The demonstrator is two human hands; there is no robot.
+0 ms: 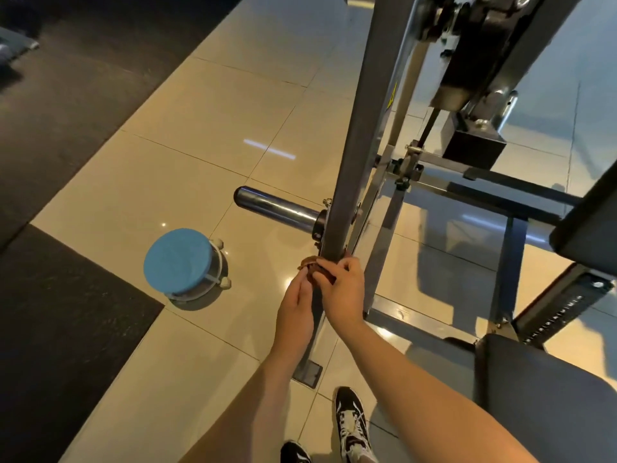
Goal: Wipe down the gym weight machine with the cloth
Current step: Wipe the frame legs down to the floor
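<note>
Evidently the wiping is at the lower end of the grey upright of the weight machine, where a small brown cloth sits bunched against the metal. The left hand and right hand both pinch it with curled fingers, close together. Done well, the cloth would wrap round the post under firm pressure and be drawn along each face, then over the chrome peg jutting out nearby.
</note>
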